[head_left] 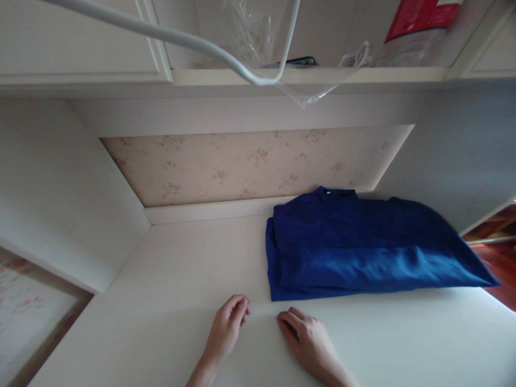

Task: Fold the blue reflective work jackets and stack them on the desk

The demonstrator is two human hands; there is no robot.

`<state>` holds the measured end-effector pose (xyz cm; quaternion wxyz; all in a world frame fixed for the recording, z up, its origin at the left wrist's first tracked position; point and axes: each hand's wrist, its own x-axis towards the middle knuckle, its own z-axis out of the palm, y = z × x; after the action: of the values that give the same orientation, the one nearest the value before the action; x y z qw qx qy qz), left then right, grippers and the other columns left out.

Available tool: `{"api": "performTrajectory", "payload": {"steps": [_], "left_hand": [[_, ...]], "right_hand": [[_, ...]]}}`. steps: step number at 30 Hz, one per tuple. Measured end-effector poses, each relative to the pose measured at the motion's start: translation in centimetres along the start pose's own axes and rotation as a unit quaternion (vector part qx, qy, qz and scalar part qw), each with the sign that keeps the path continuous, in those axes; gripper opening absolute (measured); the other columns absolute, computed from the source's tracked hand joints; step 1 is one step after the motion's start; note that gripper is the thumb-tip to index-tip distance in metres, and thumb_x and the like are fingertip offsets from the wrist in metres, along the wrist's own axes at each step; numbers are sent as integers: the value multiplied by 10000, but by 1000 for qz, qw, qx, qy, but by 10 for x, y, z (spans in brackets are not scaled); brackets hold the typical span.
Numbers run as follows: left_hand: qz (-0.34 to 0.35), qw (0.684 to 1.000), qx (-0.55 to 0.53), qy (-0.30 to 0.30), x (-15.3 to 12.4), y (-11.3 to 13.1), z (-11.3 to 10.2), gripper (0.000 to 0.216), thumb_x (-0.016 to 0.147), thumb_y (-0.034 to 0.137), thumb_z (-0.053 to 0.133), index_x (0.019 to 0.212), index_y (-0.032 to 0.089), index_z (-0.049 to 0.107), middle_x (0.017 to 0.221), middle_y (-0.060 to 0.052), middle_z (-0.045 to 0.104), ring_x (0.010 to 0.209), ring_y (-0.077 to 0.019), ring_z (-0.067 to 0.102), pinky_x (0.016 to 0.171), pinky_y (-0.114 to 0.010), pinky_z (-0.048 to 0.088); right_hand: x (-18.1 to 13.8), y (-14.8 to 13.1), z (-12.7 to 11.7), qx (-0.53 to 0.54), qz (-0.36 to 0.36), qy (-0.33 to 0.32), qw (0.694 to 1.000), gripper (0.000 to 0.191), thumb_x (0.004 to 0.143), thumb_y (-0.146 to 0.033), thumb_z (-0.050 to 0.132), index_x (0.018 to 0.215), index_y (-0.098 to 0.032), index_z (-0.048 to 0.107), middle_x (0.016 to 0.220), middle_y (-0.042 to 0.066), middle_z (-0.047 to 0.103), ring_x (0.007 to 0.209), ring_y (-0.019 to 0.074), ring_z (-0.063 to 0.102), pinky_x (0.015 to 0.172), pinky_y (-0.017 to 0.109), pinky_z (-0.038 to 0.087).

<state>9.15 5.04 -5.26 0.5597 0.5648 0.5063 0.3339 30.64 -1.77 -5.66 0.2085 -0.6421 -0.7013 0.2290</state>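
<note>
A dark blue folded shirt [363, 247] lies on the white desktop [193, 269], its collar towards the back wall. One end of it reaches to the right edge of the desk. My left hand [229, 328] is loosely closed just over the desk, left of the shirt's near corner, with nothing visible in it. Just below the shirt's front edge, my right hand [308, 344] has its fingers curled and thumb against them, apart from the cloth. It too shows nothing held.
Above the desk runs a shelf [314, 76] with clear plastic film [304, 97] hanging over its edge, a dark object and a red-labelled container [421, 24]. A white curved tube [193, 45] crosses the top. Side panels [60, 177] flank the desk; flowered wallpaper [242, 166] covers the back.
</note>
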Motion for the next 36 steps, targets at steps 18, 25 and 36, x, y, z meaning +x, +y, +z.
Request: {"api": "performTrajectory", "payload": {"steps": [18, 25, 36], "left_hand": [[5, 1000, 2, 0, 1, 0, 0, 423, 868, 587, 521, 893, 193, 671, 746, -15, 621, 672, -165, 538, 647, -265, 436], [-3, 1000, 7, 7, 0, 2, 0, 443, 844, 610, 538, 893, 195, 686, 738, -22, 641, 670, -172, 560, 648, -269, 449], [-6, 1000, -3, 10, 1, -3, 0, 444, 852, 601, 536, 924, 187, 682, 744, -21, 643, 681, -169, 564, 647, -274, 445]], "right_hand": [[1, 4, 0, 73, 12, 11, 997, 288, 976, -355, 416, 954, -277, 692, 899, 3, 687, 779, 166, 650, 698, 263, 430], [8, 20, -10, 443, 159, 97, 877, 460, 858, -629, 548, 1034, -216, 647, 708, -30, 573, 506, 114, 478, 471, 247, 344], [51, 41, -57, 637, 324, 187, 674, 359, 822, -476, 656, 685, -152, 584, 550, -24, 524, 448, 70, 454, 412, 181, 317]]}}
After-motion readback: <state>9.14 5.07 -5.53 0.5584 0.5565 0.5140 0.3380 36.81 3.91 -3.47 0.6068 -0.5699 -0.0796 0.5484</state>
